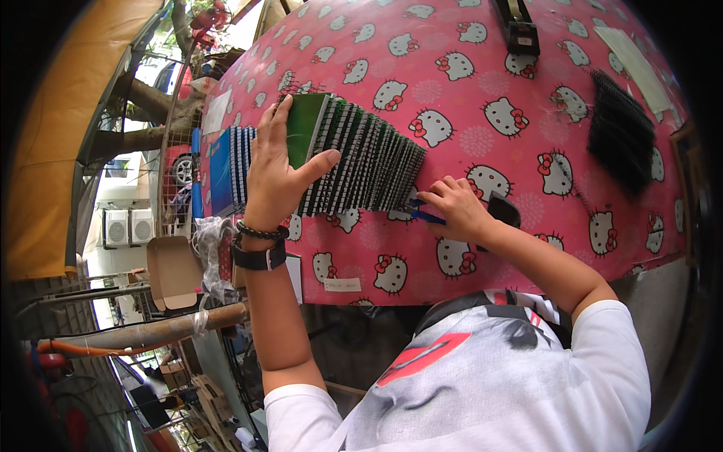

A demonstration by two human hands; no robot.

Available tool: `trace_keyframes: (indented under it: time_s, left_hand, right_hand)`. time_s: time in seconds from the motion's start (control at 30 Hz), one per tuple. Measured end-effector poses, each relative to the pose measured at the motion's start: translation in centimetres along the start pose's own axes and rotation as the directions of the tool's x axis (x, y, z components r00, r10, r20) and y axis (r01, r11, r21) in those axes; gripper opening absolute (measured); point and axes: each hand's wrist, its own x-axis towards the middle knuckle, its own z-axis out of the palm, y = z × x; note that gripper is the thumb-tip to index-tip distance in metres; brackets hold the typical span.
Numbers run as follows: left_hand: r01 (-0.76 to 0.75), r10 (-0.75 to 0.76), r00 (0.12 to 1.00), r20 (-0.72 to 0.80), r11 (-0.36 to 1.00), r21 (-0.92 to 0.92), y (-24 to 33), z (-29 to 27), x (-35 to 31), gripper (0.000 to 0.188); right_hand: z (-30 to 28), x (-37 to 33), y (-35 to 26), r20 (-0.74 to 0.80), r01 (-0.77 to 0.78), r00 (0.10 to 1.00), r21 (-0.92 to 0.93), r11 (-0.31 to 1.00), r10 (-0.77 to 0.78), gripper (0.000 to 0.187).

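A fanned stack of spiral-bound notebooks (369, 158) with green covers and black wire bindings lies on the pink table. On the left end of that stack, at the green cover (305, 124), my left hand (277, 169) rests with fingers stretched and thumb spread. My right hand (458, 207) is closed around a small blue-handled tool (428, 217) at the stack's lower right end. Its tip meets the last bindings there; the exact kind of tool is unclear. Just beyond my left hand sits a second group of notebooks (226, 173) with blue covers.
A bundle of black binding wires (621, 132) lies at the right, near a pale strip (634, 68). At the far edge is a black tape dispenser (520, 32). A dark rounded object (503, 209) sits by my right wrist. An open cardboard box (172, 273) stands beyond the left edge.
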Motion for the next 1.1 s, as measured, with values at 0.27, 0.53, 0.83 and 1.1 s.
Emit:
trace_keyframes:
  time_s: [0.27, 0.53, 0.83, 1.1]
  left_hand:
    - [0.003, -0.003, 1.0, -0.004, 1.0, -0.015, -0.1, 0.0, -0.1, 0.095]
    - [0.003, -0.003, 1.0, 0.001, 1.0, 0.007, -0.1, 0.1, -0.2, 0.096]
    - [-0.005, 0.005, 1.0, -0.005, 1.0, 0.002, -0.1, 0.1, -0.1, 0.096]
    - [-0.01, 0.01, 1.0, -0.002, 1.0, 0.012, -0.1, 0.1, -0.2, 0.094]
  right_hand:
    - [0.7, -0.3, 0.3, -0.027, 0.075, 0.997, -0.015, 0.997, -0.075, 0.058]
    - [-1.6, 2.6, 0.1, 0.655, -0.629, 0.725, 0.503, 0.593, 0.214, 0.04]
    - [0.9, -0.1, 0.3, 0.03, 0.072, 0.997, -0.095, 0.993, -0.07, 0.051]
    - [-2.2, 3.1, 0.5, 0.707, -0.67, 0.66, 0.402, 0.624, 0.254, 0.038]
